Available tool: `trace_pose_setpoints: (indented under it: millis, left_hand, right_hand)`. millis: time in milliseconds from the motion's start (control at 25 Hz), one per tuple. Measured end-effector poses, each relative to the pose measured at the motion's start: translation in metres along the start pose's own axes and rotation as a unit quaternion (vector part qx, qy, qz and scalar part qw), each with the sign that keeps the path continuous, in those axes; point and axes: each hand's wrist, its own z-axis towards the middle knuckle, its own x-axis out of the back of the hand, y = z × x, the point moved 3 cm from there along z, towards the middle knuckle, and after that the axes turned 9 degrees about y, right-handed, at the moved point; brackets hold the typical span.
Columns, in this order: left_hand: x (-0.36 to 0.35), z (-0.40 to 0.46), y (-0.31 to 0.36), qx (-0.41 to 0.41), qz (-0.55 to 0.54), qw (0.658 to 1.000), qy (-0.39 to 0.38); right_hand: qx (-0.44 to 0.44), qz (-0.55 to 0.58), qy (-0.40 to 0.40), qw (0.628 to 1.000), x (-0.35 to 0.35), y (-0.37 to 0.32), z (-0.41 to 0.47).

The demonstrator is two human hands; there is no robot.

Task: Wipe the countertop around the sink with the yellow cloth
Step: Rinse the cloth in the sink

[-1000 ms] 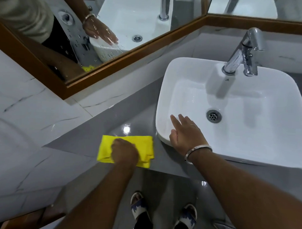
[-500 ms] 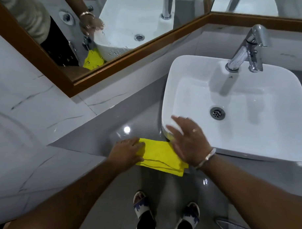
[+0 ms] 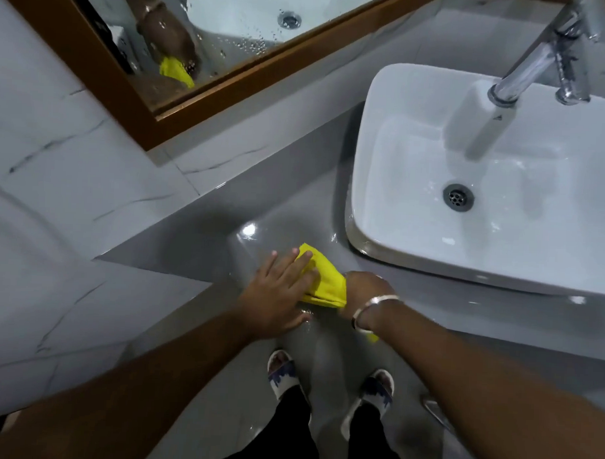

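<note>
**Both hands on the yellow cloth at the desk's front edge**

Compared with half a second ago, I see the yellow cloth (image 3: pixel 326 281) bunched into a narrower, thicker fold where it had lain flat, and the view has moved closer to the grey desk (image 3: pixel 204 239). The left hand (image 3: pixel 278 297), which had pinched the cloth's left end, now lies flat, its fingers (image 3: pixel 301 260) released and spread over the cloth's left part, the palm on the desk surface. The right hand (image 3: pixel 367 293), earlier open above the cloth, is now curled down at the cloth's right end; its fingers are hidden beneath the knuckles, so I cannot tell whether they grasp it. A silver bangle (image 3: pixel 375 309) sits at that wrist, and a scrap of yellow shows just below it.

The cloth lies in the lower centre of the frame, just beside the desk's front edge and near the lower left corner of the white sink (image 3: pixel 375 163), not touching it. Open grey surface runs from the cloth toward the upper left, to the marble wall (image 3: pixel 73 173) and the wood-framed mirror (image 3: pixel 140 120). A narrow strip of desk continues to the right, in front of the sink. The chrome tap (image 3: pixel 526 75) stands at the upper right. Sandalled feet (image 3: pixel 282 373) show on the floor below the desk's edge.
</note>
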Motion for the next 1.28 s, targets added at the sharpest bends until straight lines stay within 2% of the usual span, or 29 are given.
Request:
trace_pose_setpoints:
  millis: [80, 160, 240, 320, 360, 440, 560, 600, 680, 760, 840, 920, 1000, 1040, 1120, 1200, 1280]
  left_hand:
    - [-0.002, -0.004, 0.004, 0.006, -0.019, 1.000, 0.020]
    - [0.006, -0.004, 0.010, -0.018, -0.049, 0.996, 0.076]
    - [0.024, 0.000, 0.022, -0.049, -0.064, 0.982, 0.170]
    - [0.045, 0.013, 0.041, -0.077, -0.060, 0.963, 0.250]
    - [0.053, 0.023, 0.051, -0.084, -0.051, 0.957, 0.272]
    - [0.067, 0.056, 0.072, -0.069, -0.023, 0.950, 0.304]
    - [0.085, 0.126, 0.104, -0.074, -0.007, 0.934, 0.349]
    - [0.090, 0.149, 0.112, -0.091, -0.025, 0.933, 0.348]
    - [0.097, 0.192, 0.127, -0.126, -0.037, 0.942, 0.309]
    - [0.099, 0.234, 0.141, -0.130, 0.005, 0.969, 0.210]
    - [0.100, 0.272, 0.159, -0.094, 0.061, 0.992, 0.056]
    - [0.092, 0.305, 0.169, -0.040, 0.117, 0.990, -0.074]
    - [0.071, 0.327, 0.168, 0.021, 0.083, 0.982, -0.169]
    - [0.059, 0.333, 0.163, 0.053, 0.027, 0.972, -0.227]
    - [0.038, 0.337, 0.150, 0.124, -0.144, 0.935, -0.299]
    - [0.025, 0.334, 0.147, 0.181, -0.299, 0.880, -0.321]
    - [0.015, 0.335, 0.148, 0.233, -0.413, 0.812, -0.340]
  right_hand:
    - [-0.044, 0.146, -0.152, 0.976, 0.013, 0.003, -0.012]
    - [-0.105, 0.300, -0.252, 0.914, 0.028, 0.004, -0.031]
    - [-0.163, 0.463, -0.306, 0.816, 0.044, 0.012, -0.047]
    - [-0.187, 0.559, -0.332, 0.737, 0.070, 0.028, -0.061]
    - [-0.189, 0.589, -0.342, 0.707, 0.083, 0.036, -0.065]
    - [-0.176, 0.610, -0.380, 0.673, 0.107, 0.053, -0.071]
    - [-0.118, 0.550, -0.464, 0.684, 0.138, 0.086, -0.075]
    - [-0.106, 0.516, -0.478, 0.703, 0.150, 0.098, -0.075]
    - [-0.093, 0.424, -0.463, 0.773, 0.173, 0.131, -0.069]
    - [-0.093, 0.333, -0.423, 0.838, 0.191, 0.174, -0.052]
    - [-0.100, 0.267, -0.355, 0.890, 0.196, 0.209, -0.030]
    - [-0.077, 0.195, -0.235, 0.949, 0.194, 0.230, -0.007]
    - [-0.003, 0.084, -0.102, 0.991, 0.190, 0.239, 0.013]
    - [0.049, 0.026, -0.031, 0.998, 0.188, 0.241, 0.022]
    - [0.163, -0.074, 0.122, 0.976, 0.181, 0.246, 0.038]
    - [0.252, -0.122, 0.223, 0.934, 0.171, 0.255, 0.056]
    - [0.287, -0.143, 0.291, 0.901, 0.164, 0.265, 0.071]
